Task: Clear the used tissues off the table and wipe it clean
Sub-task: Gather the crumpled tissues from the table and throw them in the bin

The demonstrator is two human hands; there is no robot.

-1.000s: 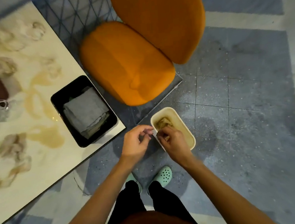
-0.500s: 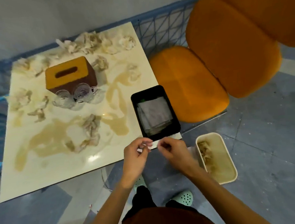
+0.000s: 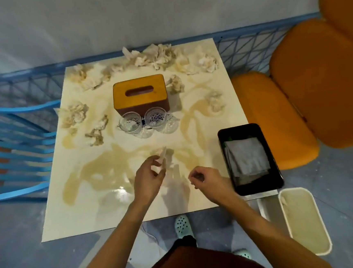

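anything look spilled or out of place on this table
Yes. A brownish spill is smeared across much of the table, from centre to the near left. Crumpled tissues lie scattered along the far edge and left side. The black tray sits at the near right corner and seems to jut over the edge.

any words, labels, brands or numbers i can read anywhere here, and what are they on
None: no readable text shows anywhere in the head view.
The wooden tissue box, the black tray, the bin and the green shoe all show plain surfaces with no print, label or number.
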